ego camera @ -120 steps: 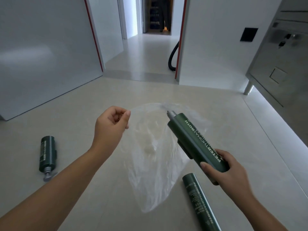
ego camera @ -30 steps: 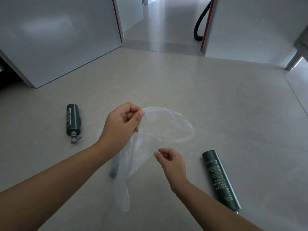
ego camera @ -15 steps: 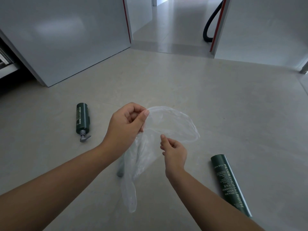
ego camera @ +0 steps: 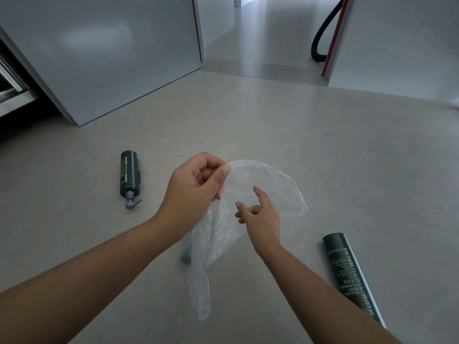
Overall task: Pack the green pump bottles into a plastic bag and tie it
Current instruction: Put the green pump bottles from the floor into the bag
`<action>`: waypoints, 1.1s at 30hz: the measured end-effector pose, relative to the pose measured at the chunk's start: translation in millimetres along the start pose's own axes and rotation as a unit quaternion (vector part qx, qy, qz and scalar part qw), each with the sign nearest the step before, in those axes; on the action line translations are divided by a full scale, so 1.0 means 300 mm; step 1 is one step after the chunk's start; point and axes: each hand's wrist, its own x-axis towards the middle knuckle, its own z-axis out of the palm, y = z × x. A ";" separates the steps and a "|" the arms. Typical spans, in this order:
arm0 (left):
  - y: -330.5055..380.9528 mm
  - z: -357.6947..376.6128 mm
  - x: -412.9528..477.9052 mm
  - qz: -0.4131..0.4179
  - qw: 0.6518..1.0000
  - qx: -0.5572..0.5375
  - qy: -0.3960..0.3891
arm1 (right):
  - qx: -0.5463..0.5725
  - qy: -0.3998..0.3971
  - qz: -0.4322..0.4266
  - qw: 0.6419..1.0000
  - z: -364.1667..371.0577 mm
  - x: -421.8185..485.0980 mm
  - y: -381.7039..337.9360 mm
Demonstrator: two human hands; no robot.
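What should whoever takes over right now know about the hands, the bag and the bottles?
Left hand: pinching the plastic bag rim, bag hanging open.
Right hand: open, empty, fingers at the bag mouth.
One bottle seems already in the bag, only dimly visible.
Two green bottles lie on the floor: small pump bottle to the left, tall bottle to the right.
Left: bag both, tie.

Beige floor [ego camera: 323, 150], grey wall panels [ego camera: 111, 45] (red-edged), hallway [ego camera: 260, 33] beyond.
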 end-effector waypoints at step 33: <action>-0.065 0.191 0.059 -0.024 1.000 0.013 -0.007 | -0.169 0.042 0.040 0.984 -0.711 -0.061 0.366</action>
